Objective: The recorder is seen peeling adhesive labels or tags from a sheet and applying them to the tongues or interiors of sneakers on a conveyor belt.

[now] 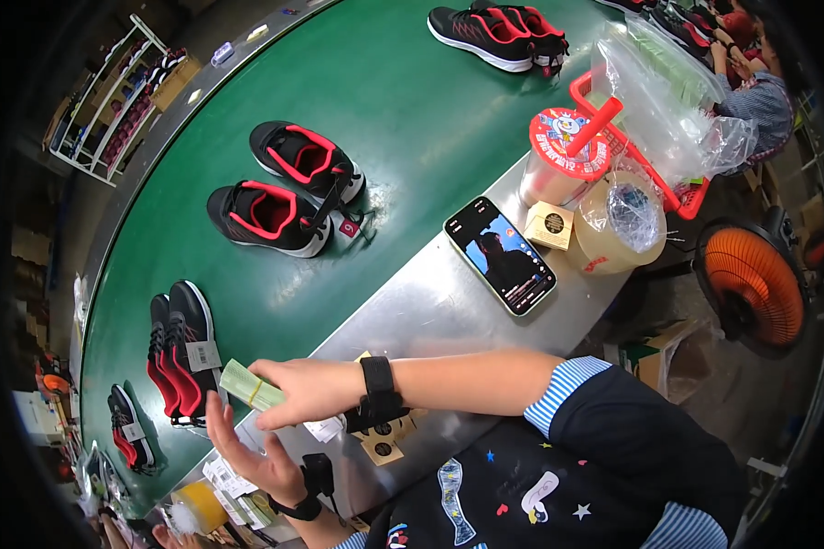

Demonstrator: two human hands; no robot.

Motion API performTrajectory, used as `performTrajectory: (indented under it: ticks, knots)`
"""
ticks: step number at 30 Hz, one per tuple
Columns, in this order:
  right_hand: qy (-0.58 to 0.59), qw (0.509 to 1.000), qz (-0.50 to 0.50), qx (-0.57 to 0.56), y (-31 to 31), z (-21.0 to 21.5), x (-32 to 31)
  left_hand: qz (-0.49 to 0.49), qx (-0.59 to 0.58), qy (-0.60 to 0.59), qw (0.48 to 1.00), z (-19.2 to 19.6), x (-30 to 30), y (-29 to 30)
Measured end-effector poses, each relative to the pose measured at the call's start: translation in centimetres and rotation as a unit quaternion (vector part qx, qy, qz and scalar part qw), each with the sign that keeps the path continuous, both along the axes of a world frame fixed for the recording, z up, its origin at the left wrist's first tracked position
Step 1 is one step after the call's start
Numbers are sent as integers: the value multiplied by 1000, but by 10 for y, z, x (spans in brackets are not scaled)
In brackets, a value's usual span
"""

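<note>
My right hand (pixel 313 389) is closed round a pale green bundle (pixel 252 384), which looks like stacked paper slips with a yellow band about it. Just below, my left hand (pixel 258 457) has its fingers stretched and apart, with nothing in it. Beyond the bundle stands a pair of black and red sneakers (pixel 181 352) with a white tag on it, on the green belt (pixel 247 82). A second pair of sneakers (pixel 288 188), joined by a dark cord with a small red tag, sits farther up the belt. Both wrists wear black bands.
On the metal ledge (pixel 412 302) lie a lit phone (pixel 501 256), a small kraft box (pixel 549 225), a lidded drink cup (pixel 568 156), a tape roll (pixel 629 220) and loose tags (pixel 382 446). A red basket (pixel 691 197) holds clear bags. An orange fan (pixel 753 284) stands right; co-workers sit beyond.
</note>
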State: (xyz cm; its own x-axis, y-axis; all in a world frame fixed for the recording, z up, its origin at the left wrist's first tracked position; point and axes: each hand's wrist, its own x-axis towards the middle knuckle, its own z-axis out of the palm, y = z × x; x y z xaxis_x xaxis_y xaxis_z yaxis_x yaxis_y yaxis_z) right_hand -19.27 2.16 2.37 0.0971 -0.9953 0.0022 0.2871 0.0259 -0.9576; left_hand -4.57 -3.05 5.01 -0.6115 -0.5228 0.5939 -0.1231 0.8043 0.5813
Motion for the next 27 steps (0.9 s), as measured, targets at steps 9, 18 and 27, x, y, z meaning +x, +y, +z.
performTrajectory:
  ticks: [9, 18, 27]
  knots:
    - [286, 949, -135, 10, 9, 1, 17, 129, -78, -113, 982, -20, 3, -10]
    - [332, 934, -132, 6, 10, -7, 7, 97, -93, -220, 966, -18, -2, -9]
    - [336, 915, -209, -80, 14, -13, -3, 24, 93, 26, 995, -30, -12, -6]
